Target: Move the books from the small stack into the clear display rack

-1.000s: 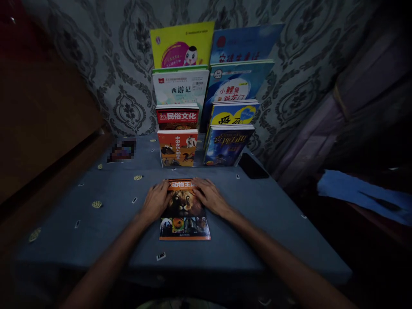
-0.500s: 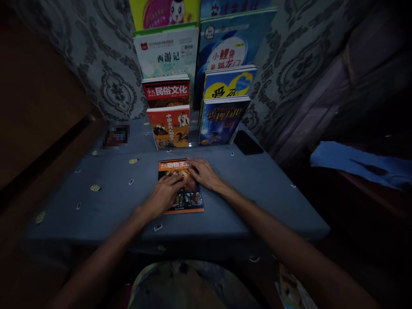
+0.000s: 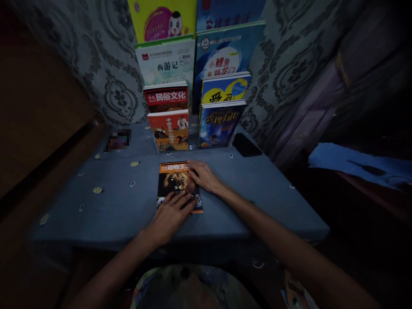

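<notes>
A book [image 3: 176,179] with a lion on its dark cover and an orange title band lies flat on the table [image 3: 225,201], near its front edge. My left hand [image 3: 170,213] rests over the lower left of the cover, its fingers stretched out and slightly apart. Along the upper right edge of the book lies my right hand [image 3: 203,175], fingers extended and touching the cover. Neither hand grips the book. The hands hide its lower left corner and the right end of the title.
Behind the book, several upright books stand in two stepped columns, with an orange book [image 3: 169,133] front left and a blue book [image 3: 219,126] front right. A black phone-like slab [image 3: 246,145] lies beside the right column. Blue cloth [image 3: 341,161] hangs further right.
My left hand has slid down the cover toward the front edge, uncovering the lion's face. My right hand stays at the upper right of the book. The view has tilted slightly upward.
</notes>
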`<state>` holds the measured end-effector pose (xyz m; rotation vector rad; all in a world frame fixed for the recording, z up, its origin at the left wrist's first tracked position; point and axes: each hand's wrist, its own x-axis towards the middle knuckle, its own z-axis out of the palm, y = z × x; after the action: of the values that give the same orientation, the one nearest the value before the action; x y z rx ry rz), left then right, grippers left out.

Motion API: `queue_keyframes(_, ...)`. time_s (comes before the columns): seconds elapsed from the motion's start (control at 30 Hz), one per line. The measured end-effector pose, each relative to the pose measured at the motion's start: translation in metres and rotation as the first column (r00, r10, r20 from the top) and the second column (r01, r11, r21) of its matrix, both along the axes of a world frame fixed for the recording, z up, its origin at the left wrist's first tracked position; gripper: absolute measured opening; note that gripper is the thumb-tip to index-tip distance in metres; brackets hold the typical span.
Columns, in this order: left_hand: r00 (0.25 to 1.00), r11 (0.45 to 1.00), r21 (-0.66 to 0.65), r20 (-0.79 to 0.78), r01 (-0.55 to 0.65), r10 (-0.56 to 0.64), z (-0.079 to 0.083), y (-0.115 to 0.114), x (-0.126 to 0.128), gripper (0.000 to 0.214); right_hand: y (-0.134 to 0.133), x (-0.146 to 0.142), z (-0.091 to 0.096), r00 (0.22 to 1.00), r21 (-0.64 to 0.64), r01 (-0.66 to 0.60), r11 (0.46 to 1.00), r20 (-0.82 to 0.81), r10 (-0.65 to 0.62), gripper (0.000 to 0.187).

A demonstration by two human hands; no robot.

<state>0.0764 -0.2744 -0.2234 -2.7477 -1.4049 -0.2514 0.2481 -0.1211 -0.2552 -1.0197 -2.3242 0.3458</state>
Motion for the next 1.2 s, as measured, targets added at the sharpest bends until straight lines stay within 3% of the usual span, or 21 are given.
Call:
queue_keyframes(0.17, 0.996, 0.999, 0.006, -0.077, 0.048, -0.047, 0.003, -0.005, -0.008, 0.047, -0.019, 0.008, 0.001, 0.999, 0.011, -0.026, 1.000, -0.022, 0.026, 0.037)
queue_keyframes(0.37, 0.990, 0.993, 0.070, -0.110, 0.099, -0.091, -0.003, -0.007, -0.012, 0.050, -0.069, 0.031, 0.001, 0.991, 0.018, -0.097, 0.995, -0.086, 0.098, 0.036)
queue_keyframes(0.53, 0.990, 0.987, 0.107, -0.090, 0.117, -0.107, -0.008, -0.006, -0.012, 0.048, -0.103, 0.043, 0.010, 0.979, -0.047, -0.145, 0.988, -0.150, 0.137, 0.031)
queue_keyframes(0.67, 0.993, 0.991, 0.074, 0.017, 0.111, -0.113, 0.005, -0.008, -0.021, 0.037, -0.126, 0.038, 0.027, 0.969, -0.154, -0.179, 0.972, -0.200, 0.147, 0.032)
queue_keyframes(0.73, 0.995, 0.997, 0.014, 0.069, 0.070, -0.071, 0.018, -0.010, -0.027, 0.030, -0.138, 0.032, 0.033, 0.953, -0.236, -0.247, 0.940, -0.236, 0.191, 0.033)
queue_keyframes(0.83, 0.996, 0.994, -0.077, 0.043, -0.080, 0.083, 0.037, -0.012, -0.024, 0.022, -0.151, 0.023, 0.037, 0.926, -0.308, -0.322, 0.895, -0.298, 0.231, 0.032)
queue_keyframes(0.9, 0.980, 0.975, -0.101, -0.045, -0.197, 0.194, 0.045, -0.014, -0.012, 0.022, -0.153, 0.021, 0.036, 0.923, -0.337, -0.291, 0.895, -0.344, 0.171, 0.030)
queue_keyframes(1.03, 0.911, 0.924, -0.081, -0.221, -0.373, 0.348, 0.049, -0.015, 0.018, 0.026, -0.147, 0.028, 0.031, 0.917, -0.469, -0.136, 0.872, -0.393, -0.068, 0.031)
queue_keyframes(1.2, 0.874, 0.903, -0.064, -0.289, -0.424, 0.390, 0.047, -0.012, 0.029, 0.021, -0.143, 0.035, 0.029, 0.907, -0.509, -0.081, 0.857, -0.395, -0.148, 0.031)
